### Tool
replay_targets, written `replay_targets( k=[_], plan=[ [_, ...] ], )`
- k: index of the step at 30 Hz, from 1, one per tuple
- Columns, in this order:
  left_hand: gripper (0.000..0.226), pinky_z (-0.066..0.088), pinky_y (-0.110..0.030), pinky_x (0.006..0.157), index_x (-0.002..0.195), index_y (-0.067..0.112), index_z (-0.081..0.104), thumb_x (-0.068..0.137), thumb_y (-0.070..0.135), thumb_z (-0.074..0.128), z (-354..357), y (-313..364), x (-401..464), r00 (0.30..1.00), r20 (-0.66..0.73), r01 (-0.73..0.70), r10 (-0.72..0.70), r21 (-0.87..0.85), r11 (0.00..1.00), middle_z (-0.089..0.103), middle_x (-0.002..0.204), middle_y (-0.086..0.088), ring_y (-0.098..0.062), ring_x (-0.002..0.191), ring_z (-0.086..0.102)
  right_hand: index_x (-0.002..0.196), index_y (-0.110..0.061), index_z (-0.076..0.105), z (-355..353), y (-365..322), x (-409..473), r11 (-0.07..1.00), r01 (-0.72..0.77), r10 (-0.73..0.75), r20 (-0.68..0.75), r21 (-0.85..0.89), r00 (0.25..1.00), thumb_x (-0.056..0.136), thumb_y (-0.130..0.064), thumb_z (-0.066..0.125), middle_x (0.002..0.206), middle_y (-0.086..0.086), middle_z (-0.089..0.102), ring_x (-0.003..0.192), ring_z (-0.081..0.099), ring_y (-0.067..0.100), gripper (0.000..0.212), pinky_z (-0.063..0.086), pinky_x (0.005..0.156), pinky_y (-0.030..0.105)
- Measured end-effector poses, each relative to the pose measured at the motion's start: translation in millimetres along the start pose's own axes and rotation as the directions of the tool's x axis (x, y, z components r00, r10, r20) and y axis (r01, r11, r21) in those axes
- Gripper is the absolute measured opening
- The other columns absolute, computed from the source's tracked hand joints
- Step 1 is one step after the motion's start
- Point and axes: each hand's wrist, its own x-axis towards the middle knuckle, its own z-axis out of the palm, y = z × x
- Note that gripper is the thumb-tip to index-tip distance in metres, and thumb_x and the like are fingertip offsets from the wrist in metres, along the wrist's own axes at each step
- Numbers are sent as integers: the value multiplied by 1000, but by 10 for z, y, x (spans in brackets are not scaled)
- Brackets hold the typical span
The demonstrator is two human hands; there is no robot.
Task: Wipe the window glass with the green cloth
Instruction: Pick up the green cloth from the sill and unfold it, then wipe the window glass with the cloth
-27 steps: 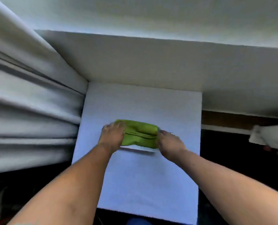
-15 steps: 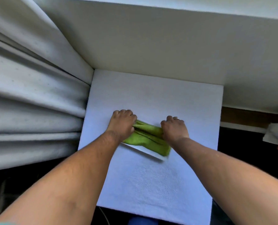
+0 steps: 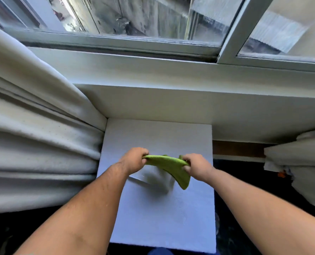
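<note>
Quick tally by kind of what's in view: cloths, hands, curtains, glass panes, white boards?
Green cloth: 1
Hands: 2, left hand and right hand
Curtains: 2, and
Glass panes: 2, and
White board: 1
Total: 8

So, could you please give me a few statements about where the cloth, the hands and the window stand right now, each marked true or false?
1. Both hands grip the green cloth, the left hand at one end and the right hand at the other. True.
2. The cloth is pressed against the window glass. False: it is held above the white foam board, well short of the glass.
3. A pale curtain hangs to the left of the board. True.
4. The cloth lies flat on the board. False: it is lifted, one corner hanging down and a shadow beneath.
5. The window sill holds a spray bottle. False: none is visible.
</note>
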Motion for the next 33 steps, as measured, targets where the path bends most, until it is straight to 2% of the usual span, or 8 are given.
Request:
replay_targets(
  k=[3,6,9,13,16,21,30,33],
  plan=[
    [18,41,-26,68,91,13,75,85,5,60,-404,438,-263,997,-37,-73,69,-109,991,73,88,-2,-16,80,60,88,-22,66,-489,-79,-547,999,44,-43,-76,0,996,91,-23,60,94,1,63,100,60,25,7,49,82,35],
    [15,49,-21,65,86,9,77,83,2,64,-877,1028,-474,979,-55,-201,194,-207,957,71,77,2,2,64,60,86,-29,68,-1078,-24,-1160,997,66,-73,-199,-40,977,88,-27,63,135,9,55,137,44,25,6,42,103,33],
    [13,45,-15,58,84,11,77,86,2,67,-1350,1792,-579,951,-42,-308,306,-209,928,64,67,6,6,53,52,78,-26,64,-1734,215,-1722,993,113,-115,-355,-25,928,84,-30,68,156,6,40,144,37,19,8,35,106,25],
    [34,50,-13,50,68,25,75,89,-1,66,-1872,2890,-635,926,-97,-378,366,-298,877,62,55,12,2,49,53,59,-30,58,-2536,688,-2250,950,289,-188,-516,122,836,83,-21,77,127,1,68,124,58,12,32,38,98,23],
    [30,53,-16,54,71,24,78,91,4,67,-2183,3667,-744,907,-171,-421,384,-361,832,65,59,10,-3,57,58,59,-23,51,-3086,1099,-2516,938,326,-206,-560,121,803,84,-23,78,65,-5,60,62,53,7,37,41,64,31],
    [8,56,-22,57,90,16,73,94,20,68,-2603,4865,-1034,831,-415,-525,370,-370,766,66,73,3,-6,64,64,92,-31,55,-4094,1662,-3075,942,330,-201,-690,59,696,79,-35,81,68,-11,54,61,48,3,30,37,57,17],
    [11,62,-38,63,94,8,67,99,16,61,-3580,6668,-1753,383,-847,-748,368,-51,661,70,86,-9,-24,74,68,82,-21,69,-6240,1494,-4567,949,224,-266,-945,-222,189,82,-35,78,80,3,70,79,67,24,17,54,72,35],
    [13,61,-33,50,84,9,66,96,15,65,-3978,7124,-1978,250,-901,-727,354,67,684,67,74,-7,-21,58,67,88,-18,75,-6865,1182,-4905,966,-92,-257,-937,-241,-238,84,-28,73,92,14,68,85,66,35,11,50,75,37]
  ],
)
